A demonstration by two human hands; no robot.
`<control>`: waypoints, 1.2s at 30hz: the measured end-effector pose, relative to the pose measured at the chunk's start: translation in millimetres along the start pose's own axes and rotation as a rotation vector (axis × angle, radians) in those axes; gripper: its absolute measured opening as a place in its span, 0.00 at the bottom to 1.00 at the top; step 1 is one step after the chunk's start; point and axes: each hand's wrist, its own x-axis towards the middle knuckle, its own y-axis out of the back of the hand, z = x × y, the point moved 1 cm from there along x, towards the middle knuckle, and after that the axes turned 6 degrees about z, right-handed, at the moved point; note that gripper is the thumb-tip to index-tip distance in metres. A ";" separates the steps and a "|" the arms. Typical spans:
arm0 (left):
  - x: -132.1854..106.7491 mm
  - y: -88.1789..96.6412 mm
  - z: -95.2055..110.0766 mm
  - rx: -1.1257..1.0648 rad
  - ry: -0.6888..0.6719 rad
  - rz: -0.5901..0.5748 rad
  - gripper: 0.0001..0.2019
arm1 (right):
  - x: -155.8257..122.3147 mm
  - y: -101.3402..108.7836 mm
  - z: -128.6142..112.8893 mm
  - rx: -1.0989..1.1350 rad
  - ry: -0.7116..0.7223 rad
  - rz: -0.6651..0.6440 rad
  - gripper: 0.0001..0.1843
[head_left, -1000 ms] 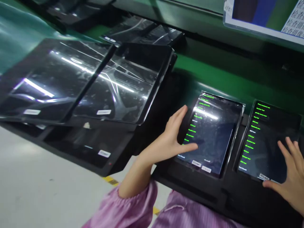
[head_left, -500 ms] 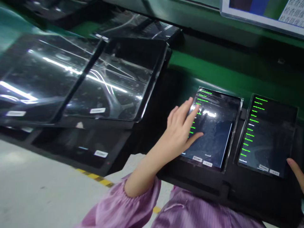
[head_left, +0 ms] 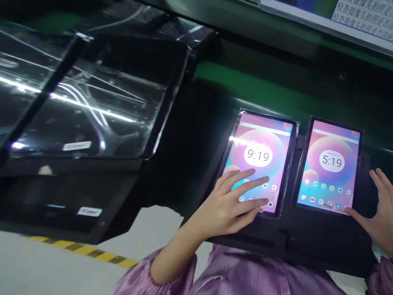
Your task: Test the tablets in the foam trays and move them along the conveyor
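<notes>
Two lit tablets lie side by side in a black tray (head_left: pixel 319 246). The left tablet (head_left: pixel 260 135) has a home screen with the time 9:19 and clear film at its edges. Over its lower part is my left hand (head_left: pixel 233 200), open with fingers spread; the fingertips are at the screen's bottom icons. The right tablet (head_left: pixel 334 143) has a similar home screen reading 5:19. At its lower right corner the thumb of my right hand (head_left: pixel 379 209) touches or nearly touches the glass. The other fingers of that hand are spread beyond the tablet's right edge.
To the left stand black trays (head_left: pixel 98 164) with large dark film-covered screens (head_left: pixel 116 98) bearing white labels. A printed sheet (head_left: pixel 362 20) hangs at the top right. Below left, yellow and black tape (head_left: pixel 89 252) crosses the pale floor.
Both tablets have switched from black test lists with green text to colourful home screens. My left hand has moved down its screen, and my right hand has come further into view.
</notes>
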 end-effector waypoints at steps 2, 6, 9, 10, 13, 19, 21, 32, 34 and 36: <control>-2.0 -2.5 3.9 -0.035 -0.026 -0.054 0.10 | -0.4 -0.1 0.9 0.007 -0.008 0.020 0.56; -5.1 -7.6 7.3 -0.136 -0.003 -0.184 0.10 | -0.2 3.1 -1.6 0.055 -0.030 0.046 0.54; -4.8 -9.7 7.8 -0.138 0.001 -0.211 0.11 | 0.0 4.4 -3.9 0.088 -0.020 0.064 0.52; -4.4 -9.9 8.1 -0.120 -0.015 -0.207 0.11 | 0.0 4.1 -3.5 0.095 -0.015 0.076 0.52; -3.4 -9.2 8.6 -0.068 -0.057 -0.178 0.11 | 0.2 2.1 0.9 0.111 0.044 0.112 0.53; -4.2 -4.6 6.8 -0.037 -0.091 0.007 0.12 | 0.1 1.5 6.2 0.114 0.060 0.130 0.53; -3.9 -3.8 6.2 -0.033 -0.088 0.024 0.12 | -0.6 2.0 4.2 0.119 0.058 0.119 0.53; -4.5 -1.9 4.1 -0.089 -0.039 -0.018 0.12 | -2.7 1.5 -0.9 -0.044 0.050 0.032 0.53; -3.6 -1.4 4.5 -0.096 -0.042 -0.007 0.13 | -1.1 4.8 3.6 -0.080 0.121 0.068 0.51; -2.7 -0.6 4.6 -0.097 -0.047 0.019 0.14 | 0.2 7.4 8.7 -0.096 0.156 0.089 0.51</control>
